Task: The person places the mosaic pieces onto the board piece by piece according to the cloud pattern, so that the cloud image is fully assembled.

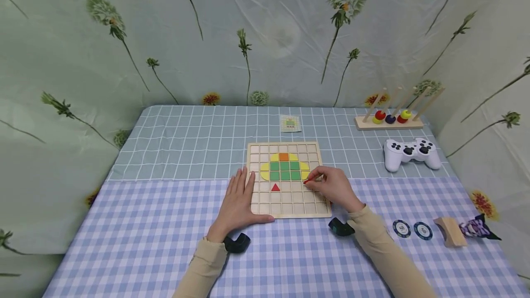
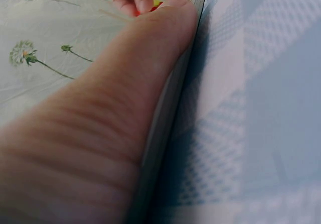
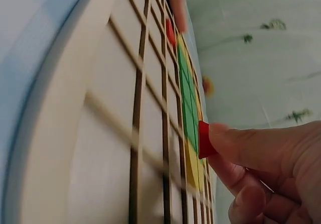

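Observation:
A wooden grid board [image 1: 265,209] lies on the checked cloth, with green squares [image 1: 285,170], yellow curved pieces [image 1: 265,171] and an orange square [image 1: 283,157] in its cells. One red triangle [image 1: 275,188] sits in a cell below the green ones. My right hand [image 1: 333,187] pinches a small red piece [image 3: 204,140] between thumb and finger, just over the board near the right yellow piece. My left hand [image 1: 238,201] rests along the board's left edge, fingers straight and thumb along the lower edge.
Behind the board lies a small pattern card [image 1: 290,123]. To the right are a wooden peg stand [image 1: 389,124] with coloured beads, a white game controller [image 1: 411,154], two poker chips [image 1: 401,228] [image 1: 423,231], a wooden block [image 1: 451,232] and a purple wrapped packet [image 1: 478,228].

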`<state>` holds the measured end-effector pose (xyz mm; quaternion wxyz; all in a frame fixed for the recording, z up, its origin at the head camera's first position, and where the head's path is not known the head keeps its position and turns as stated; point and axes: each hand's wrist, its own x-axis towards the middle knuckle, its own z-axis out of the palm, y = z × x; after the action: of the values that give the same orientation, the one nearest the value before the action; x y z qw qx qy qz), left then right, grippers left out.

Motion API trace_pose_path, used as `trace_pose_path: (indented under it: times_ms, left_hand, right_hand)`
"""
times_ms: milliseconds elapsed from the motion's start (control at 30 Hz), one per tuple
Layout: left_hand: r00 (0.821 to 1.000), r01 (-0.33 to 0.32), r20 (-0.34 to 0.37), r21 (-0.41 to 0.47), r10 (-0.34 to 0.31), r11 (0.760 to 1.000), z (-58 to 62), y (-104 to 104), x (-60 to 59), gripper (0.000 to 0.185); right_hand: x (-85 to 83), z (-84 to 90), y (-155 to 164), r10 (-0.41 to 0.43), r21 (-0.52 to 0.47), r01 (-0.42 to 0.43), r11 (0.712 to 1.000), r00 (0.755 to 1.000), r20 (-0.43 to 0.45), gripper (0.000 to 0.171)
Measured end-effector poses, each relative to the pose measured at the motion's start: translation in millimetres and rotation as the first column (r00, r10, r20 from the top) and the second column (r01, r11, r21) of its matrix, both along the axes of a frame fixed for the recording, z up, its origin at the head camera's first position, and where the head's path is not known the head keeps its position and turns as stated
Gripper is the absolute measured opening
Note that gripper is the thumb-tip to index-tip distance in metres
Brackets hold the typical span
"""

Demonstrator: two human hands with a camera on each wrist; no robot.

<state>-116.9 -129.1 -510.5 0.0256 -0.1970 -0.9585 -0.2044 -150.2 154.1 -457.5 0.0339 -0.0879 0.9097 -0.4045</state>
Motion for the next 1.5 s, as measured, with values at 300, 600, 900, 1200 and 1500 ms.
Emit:
trace_pose_path:
  times_ms: [300, 600, 900, 1200, 1500]
  left_hand:
    - [0.999, -0.001, 0.032, -0.012, 0.001, 1.000, 1.5, 0.6, 0.0, 0.130]
    - [1.000, -0.002, 0.028, -0.021, 0.003, 1.000, 1.7, -0.3, -0.8, 0.130]
    - [1.000, 0.000, 0.031, -0.015, 0.000, 1.000, 1.2, -0.1, -0.7, 0.129]
    - [1.000, -0.004, 0.031, -0.012, 0.004, 1.000, -0.1, 0.1, -0.4, 0.129]
    - [0.999, -0.005, 0.039, -0.013, 0.005, 1.000, 0.9, -0.4, -0.5, 0.130]
  right_hand:
    - [-6.1, -6.3, -37.7, 0.122, 0.019, -0.121, 0.992, 0.991, -0.048, 0.006]
    - [-9.1, -10.1, -50.1, 0.144, 0.056, -0.142, 0.988, 0.989, -0.040, 0.005]
    - [-8.4, -10.4, -51.8, 0.135, 0.154, -0.117, 0.981, 0.985, -0.107, 0.004]
    - [-7.5, -11.8, -46.8, 0.161, 0.136, -0.146, 0.980, 0.981, -0.106, 0.004]
    - [-6.6, -8.3, -4.9, 0.114, -0.021, -0.113, 0.993, 0.993, 0.009, 0.005]
